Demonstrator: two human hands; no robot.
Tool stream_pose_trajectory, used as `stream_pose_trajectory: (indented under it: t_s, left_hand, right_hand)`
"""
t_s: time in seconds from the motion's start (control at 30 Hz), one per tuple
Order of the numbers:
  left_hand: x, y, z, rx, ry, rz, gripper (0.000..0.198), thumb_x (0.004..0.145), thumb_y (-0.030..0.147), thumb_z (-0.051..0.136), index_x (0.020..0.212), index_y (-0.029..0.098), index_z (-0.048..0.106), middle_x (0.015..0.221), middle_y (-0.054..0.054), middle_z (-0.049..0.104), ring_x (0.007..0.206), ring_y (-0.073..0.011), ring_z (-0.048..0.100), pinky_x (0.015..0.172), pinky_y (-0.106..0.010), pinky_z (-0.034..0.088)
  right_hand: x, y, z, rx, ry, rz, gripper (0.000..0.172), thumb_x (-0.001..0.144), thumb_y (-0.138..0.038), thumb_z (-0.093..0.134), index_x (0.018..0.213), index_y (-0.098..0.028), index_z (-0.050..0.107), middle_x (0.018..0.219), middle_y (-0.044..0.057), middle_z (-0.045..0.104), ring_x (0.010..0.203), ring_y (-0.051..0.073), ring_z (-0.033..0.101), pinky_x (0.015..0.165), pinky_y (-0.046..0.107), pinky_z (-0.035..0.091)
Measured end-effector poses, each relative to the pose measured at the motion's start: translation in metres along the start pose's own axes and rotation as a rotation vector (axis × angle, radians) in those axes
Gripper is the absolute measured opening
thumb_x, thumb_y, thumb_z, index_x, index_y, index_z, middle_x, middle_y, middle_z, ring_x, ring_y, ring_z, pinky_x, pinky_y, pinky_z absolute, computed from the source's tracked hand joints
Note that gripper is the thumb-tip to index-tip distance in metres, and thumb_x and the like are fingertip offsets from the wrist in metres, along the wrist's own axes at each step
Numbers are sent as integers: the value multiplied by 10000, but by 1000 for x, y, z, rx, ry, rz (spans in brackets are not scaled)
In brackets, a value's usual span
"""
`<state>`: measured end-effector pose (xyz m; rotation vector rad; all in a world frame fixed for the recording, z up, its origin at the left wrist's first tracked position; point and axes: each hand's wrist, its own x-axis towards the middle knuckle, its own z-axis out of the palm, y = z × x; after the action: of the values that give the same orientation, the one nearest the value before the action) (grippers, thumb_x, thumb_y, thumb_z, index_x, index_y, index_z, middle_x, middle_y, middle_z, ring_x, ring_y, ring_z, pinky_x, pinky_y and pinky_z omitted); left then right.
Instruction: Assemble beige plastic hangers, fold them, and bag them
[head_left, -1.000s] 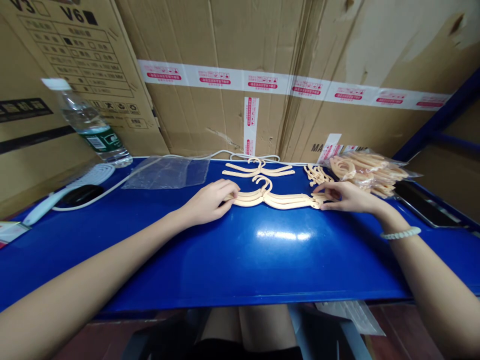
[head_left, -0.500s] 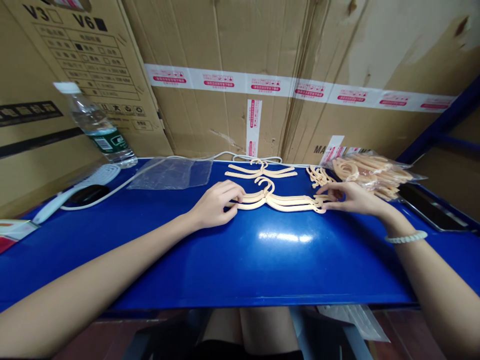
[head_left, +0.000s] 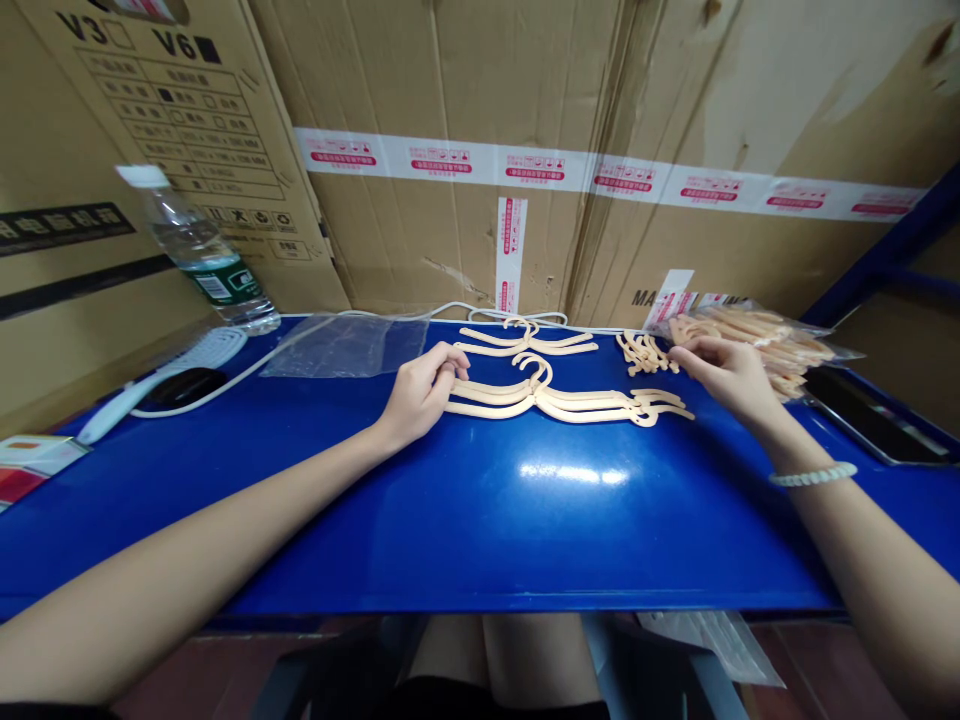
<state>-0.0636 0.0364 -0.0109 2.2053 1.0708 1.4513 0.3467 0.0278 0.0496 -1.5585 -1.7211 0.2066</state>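
Observation:
My left hand (head_left: pixel 421 396) rests at the left ends of the nearer beige plastic hangers (head_left: pixel 577 408). Its fingers are curled together, with nothing visible in them. These hangers lie flat in a close group with their hooks pointing away from me. Short curved arms stick out at their right end. My right hand (head_left: pixel 726 374) is at the right edge of a small pile of beige hook-shaped pieces (head_left: pixel 639 354). Its thumb and fingers are drawn together, and whatever is between the fingertips is hidden. Behind the nearer group lie other beige hangers (head_left: pixel 555 346).
A clear bag of beige parts (head_left: pixel 757 330) and a dark phone (head_left: pixel 874 415) lie at right. At left are a water bottle (head_left: pixel 206 255), a hairbrush (head_left: pixel 161 375), a black mouse (head_left: pixel 186 388) and a flat plastic bag (head_left: pixel 345 346). Cardboard boxes (head_left: pixel 420 240) stand behind the blue table (head_left: pixel 480 540).
My right hand has left the right end of the nearer hangers and moved up and right to the small pieces. My left hand has shifted slightly left, its fingers more curled.

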Motion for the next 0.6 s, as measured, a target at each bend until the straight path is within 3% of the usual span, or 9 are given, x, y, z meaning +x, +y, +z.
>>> stream_pose_trajectory:
  t_s: [0.23, 0.43, 0.53, 0.6]
  left_hand:
    - [0, -1, 0, -2, -9, -27, 186, 941, 161, 430, 891, 178, 608, 761, -19, 670, 650, -136, 602, 653, -273, 462]
    - [1, -1, 1, -37, 14, -72, 121, 883, 155, 490, 887, 184, 607, 787, -23, 692, 694, -142, 637, 692, -275, 499]
    - [1, -2, 2, -35, 15, -74, 115, 849, 146, 505, 890, 185, 605, 785, -20, 695, 702, -143, 648, 701, -276, 513]
    - [1, -3, 3, -31, 16, -71, 103, 847, 153, 513, 888, 185, 602, 786, -20, 695, 704, -144, 652, 700, -278, 519]
  right_hand:
    - [1, 3, -1, 215, 83, 115, 363, 749, -568, 738, 712, -211, 682, 613, 6, 540, 552, 141, 438, 500, 301, 315]
    - [3, 6, 5, 266, 69, 184, 315, 720, -534, 760, 694, -230, 679, 602, 1, 528, 553, 151, 436, 506, 306, 320]
    - [3, 12, 7, 221, 62, 166, 313, 753, -536, 734, 710, -231, 675, 588, 0, 525, 544, 160, 450, 505, 315, 339]
    - [3, 14, 6, 111, -1, 73, 344, 833, -568, 644, 756, -235, 675, 584, 4, 523, 535, 173, 468, 504, 328, 361]
